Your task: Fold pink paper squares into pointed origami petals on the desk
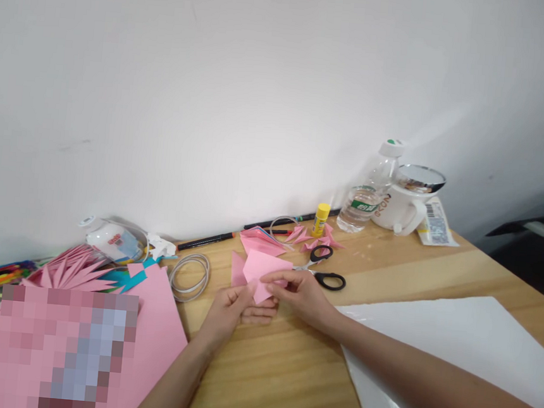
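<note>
Pink paper point(260, 268), one piece, is pinched by left hand point(231, 311) and right hand point(306, 297); beyond them, one scissors pair point(320, 275), one glue stick point(320, 221).

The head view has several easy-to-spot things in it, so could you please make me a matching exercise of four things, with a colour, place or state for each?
Things:
1. Glue stick
2. Small pink paper
3. Scissors
4. White mug

Descriptions:
A. Has black handles
B. Next to the clear bottle
C. Yellow
D. Held by the left hand and right hand

Right pairs: 1-C, 2-D, 3-A, 4-B
</note>
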Tool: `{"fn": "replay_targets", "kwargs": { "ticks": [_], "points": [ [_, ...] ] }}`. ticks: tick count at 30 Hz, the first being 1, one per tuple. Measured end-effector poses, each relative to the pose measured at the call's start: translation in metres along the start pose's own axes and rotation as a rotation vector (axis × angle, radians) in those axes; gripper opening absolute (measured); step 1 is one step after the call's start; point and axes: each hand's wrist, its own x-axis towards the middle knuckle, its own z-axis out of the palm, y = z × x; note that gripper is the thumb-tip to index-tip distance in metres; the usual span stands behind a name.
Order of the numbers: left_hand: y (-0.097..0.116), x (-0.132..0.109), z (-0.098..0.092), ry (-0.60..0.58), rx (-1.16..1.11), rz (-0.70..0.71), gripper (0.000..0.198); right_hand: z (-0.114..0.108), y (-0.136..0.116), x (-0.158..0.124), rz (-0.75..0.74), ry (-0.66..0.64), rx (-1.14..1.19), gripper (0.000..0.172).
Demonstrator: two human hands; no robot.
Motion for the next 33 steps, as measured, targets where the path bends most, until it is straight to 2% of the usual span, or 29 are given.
{"fn": "replay_targets", "kwargs": {
  "ticks": [8,19,21,25,27,33],
  "points": [
    [-0.004,0.002,0.000,0.071,0.061,0.018,0.035,0.001,-0.002,-0.001,-0.005,-0.027,0.008,0.019],
    [-0.005,0.001,0.003,0.125,0.090,0.033,0.038,-0.003,-0.002,-0.002,-0.043,-0.067,0.027,0.032],
    [-0.005,0.001,0.003,0.123,0.092,0.036,0.038,-0.002,-0.003,-0.002,-0.064,-0.050,0.035,0.040],
    [-0.004,0.001,0.003,0.144,0.114,0.056,0.034,-0.001,-0.001,-0.001,-0.081,0.010,0.077,0.070],
    [-0.004,0.001,0.006,0.162,0.129,0.078,0.032,0.000,0.003,0.000,-0.066,0.026,0.090,0.079],
    [-0.003,-0.002,0.012,0.154,0.163,0.161,0.028,0.003,0.007,-0.001,-0.008,-0.006,0.169,0.084]
  ]
}}
